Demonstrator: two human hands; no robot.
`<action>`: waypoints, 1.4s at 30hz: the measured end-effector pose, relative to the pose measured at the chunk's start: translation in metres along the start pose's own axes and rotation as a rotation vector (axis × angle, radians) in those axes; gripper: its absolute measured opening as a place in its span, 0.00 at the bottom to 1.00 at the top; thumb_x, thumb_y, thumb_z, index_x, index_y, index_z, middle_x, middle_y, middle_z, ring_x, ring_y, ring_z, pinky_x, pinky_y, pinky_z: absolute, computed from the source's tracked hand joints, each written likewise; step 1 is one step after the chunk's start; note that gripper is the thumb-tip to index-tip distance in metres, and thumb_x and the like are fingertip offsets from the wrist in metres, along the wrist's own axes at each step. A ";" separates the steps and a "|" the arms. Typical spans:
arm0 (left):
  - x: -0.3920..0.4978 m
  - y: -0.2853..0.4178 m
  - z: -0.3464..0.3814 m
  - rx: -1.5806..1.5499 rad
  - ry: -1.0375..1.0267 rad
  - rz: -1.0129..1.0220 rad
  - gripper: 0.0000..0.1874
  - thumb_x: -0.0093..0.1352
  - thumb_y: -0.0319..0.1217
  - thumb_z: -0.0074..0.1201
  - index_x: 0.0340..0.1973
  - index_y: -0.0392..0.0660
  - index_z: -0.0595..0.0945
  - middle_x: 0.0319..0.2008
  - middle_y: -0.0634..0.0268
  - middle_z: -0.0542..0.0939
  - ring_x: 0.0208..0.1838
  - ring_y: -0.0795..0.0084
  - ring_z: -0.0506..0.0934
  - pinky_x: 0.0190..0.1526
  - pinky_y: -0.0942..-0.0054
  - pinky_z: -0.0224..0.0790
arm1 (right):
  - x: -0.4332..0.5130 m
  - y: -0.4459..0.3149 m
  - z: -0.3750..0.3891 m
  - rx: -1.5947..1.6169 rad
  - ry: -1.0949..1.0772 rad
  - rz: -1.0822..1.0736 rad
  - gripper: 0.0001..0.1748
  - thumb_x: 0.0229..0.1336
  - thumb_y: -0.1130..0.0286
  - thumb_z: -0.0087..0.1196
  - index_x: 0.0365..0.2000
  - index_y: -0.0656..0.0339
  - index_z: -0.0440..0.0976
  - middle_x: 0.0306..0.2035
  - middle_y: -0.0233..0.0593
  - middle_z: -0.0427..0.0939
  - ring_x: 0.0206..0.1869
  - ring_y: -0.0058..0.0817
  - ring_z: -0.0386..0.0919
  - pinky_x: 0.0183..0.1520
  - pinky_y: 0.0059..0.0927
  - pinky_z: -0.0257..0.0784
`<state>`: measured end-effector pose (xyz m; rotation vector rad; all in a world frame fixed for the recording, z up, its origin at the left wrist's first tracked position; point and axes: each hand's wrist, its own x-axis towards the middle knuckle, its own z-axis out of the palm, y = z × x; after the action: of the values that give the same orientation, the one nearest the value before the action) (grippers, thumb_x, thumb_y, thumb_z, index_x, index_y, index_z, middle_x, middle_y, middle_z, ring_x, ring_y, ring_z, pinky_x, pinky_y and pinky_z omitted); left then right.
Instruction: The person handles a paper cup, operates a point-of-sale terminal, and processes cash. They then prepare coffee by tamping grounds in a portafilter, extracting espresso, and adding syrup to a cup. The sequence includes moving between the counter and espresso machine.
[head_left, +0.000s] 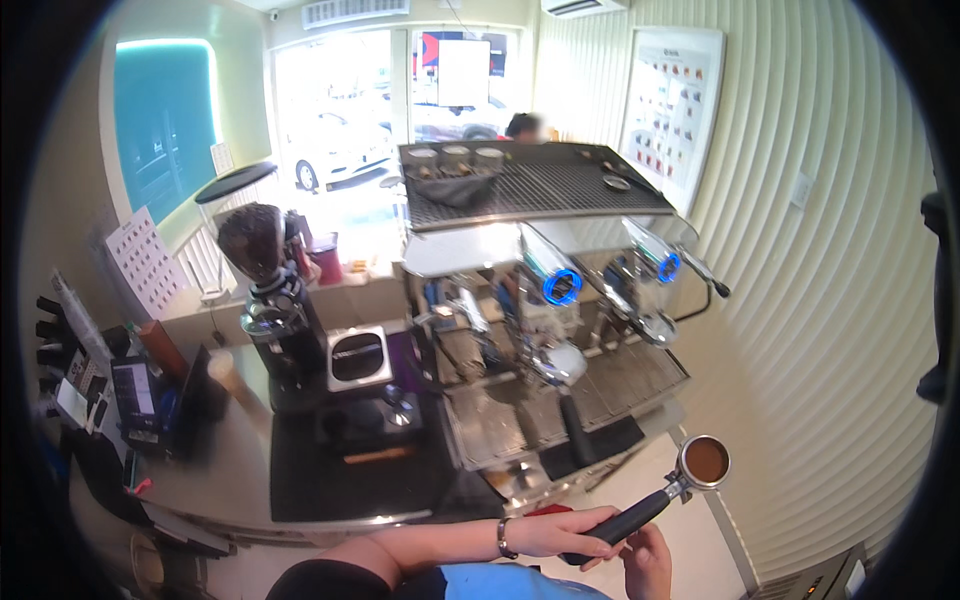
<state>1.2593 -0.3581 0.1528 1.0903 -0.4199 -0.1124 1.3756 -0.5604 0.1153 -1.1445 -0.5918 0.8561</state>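
Observation:
My left hand (566, 534), a bracelet at its wrist, is closed around the black handle of a portafilter (637, 517). The portafilter points away to the right, and its round metal basket holds flat-surfaced brown coffee grounds (706, 461). My right hand (649, 561) is just below the handle with its fingers curled; whether it grips the handle cannot be made out. Ahead stands a chrome espresso machine (465, 251). A second portafilter (574, 420) sits in its middle group head, handle towards me. A metal tamper (398, 405) stands on the black mat (352, 491) to the left.
A coffee grinder (281, 330) with beans in its hopper stands on the left, beside a square steel-rimmed opening (360, 330). A card terminal (135, 390) is at the counter's far left. Cups rest atop the machine. Behind it, a person (523, 127) shows near the window.

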 end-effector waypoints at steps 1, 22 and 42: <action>0.026 -0.020 0.008 -0.002 0.019 -0.015 0.18 0.78 0.40 0.48 0.55 0.42 0.66 0.40 0.66 0.74 0.32 0.84 0.71 0.30 0.82 0.61 | -0.005 -0.008 -0.020 0.021 0.010 -0.036 0.37 0.62 0.56 0.60 0.64 0.68 0.62 0.54 0.46 0.75 0.55 0.35 0.74 0.61 0.36 0.67; 0.169 -0.014 -0.049 0.765 0.943 -0.132 0.16 0.70 0.29 0.62 0.49 0.39 0.75 0.40 0.63 0.78 0.38 0.79 0.78 0.39 0.79 0.71 | 0.217 -0.060 -0.163 0.532 -0.232 0.577 0.10 0.67 0.73 0.50 0.44 0.69 0.71 0.44 0.54 0.79 0.49 0.46 0.80 0.59 0.51 0.76; 0.132 0.001 -0.066 0.909 1.561 0.257 0.13 0.74 0.26 0.53 0.52 0.38 0.72 0.35 0.64 0.77 0.35 0.79 0.76 0.38 0.81 0.71 | 0.349 -0.004 -0.127 0.395 -0.683 0.537 0.07 0.68 0.77 0.46 0.45 0.63 0.65 0.32 0.42 0.75 0.39 0.34 0.78 0.49 0.40 0.78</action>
<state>1.4054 -0.3411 0.1640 1.6261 0.9014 1.2041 1.6704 -0.3391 0.0720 -0.6286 -0.6297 1.7756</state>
